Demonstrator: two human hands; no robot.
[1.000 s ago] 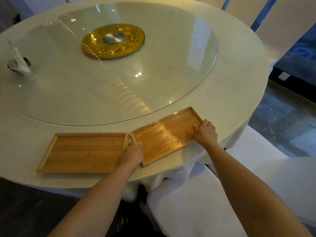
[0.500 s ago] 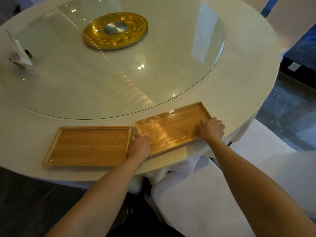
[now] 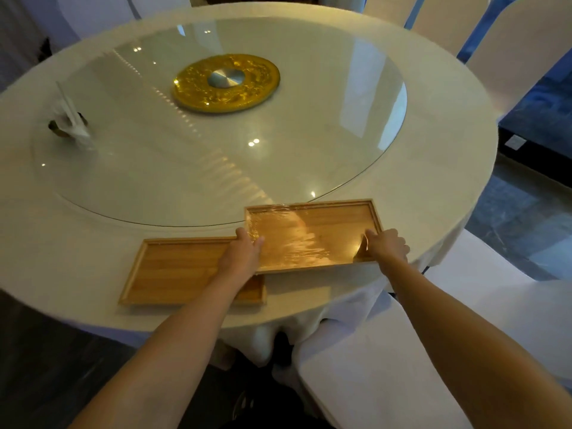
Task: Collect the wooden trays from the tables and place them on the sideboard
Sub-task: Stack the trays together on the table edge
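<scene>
I've got both hands on the wrapped tray (image 3: 312,235); left hand (image 3: 240,258) clamps its left short end, right hand (image 3: 385,246) its right short end, so each grip is closed on the tray w/ the long axis running left-right between them; its left-near corner overlaps the bare tray (image 3: 173,270), which lies flat on the surface (image 3: 433,168) just to the left and nearer me; can't tell if the wrapped one rests on it or hangs just above; the left hand is the one nearer the bare tray; my guess: next move is leftward and toward me, along that long axis, to stack wrapped on bare; both trays lie roughly parallel, so little turning needed.
</scene>
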